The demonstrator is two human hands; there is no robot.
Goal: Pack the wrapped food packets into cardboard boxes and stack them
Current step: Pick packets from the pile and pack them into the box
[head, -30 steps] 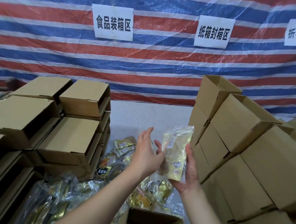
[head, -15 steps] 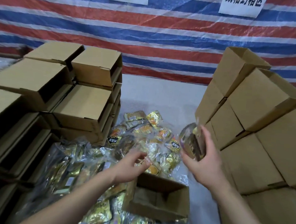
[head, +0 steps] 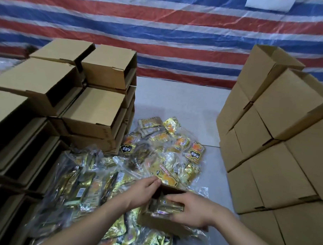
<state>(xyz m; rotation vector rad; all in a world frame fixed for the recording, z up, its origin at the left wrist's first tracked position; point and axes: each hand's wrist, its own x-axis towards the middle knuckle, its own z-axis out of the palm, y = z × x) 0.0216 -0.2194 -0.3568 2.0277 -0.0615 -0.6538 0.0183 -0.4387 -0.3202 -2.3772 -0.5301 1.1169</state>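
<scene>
Right hand (head: 192,208) gripping shiny gold wrapped food packet (head: 167,207) inside small open brown cardboard box (head: 164,223), near bench's front edge. Left hand (head: 145,190), fingers loosely extended, steadying box's far rim. Best practice: lay flat, press down, keep rim braced.
</scene>
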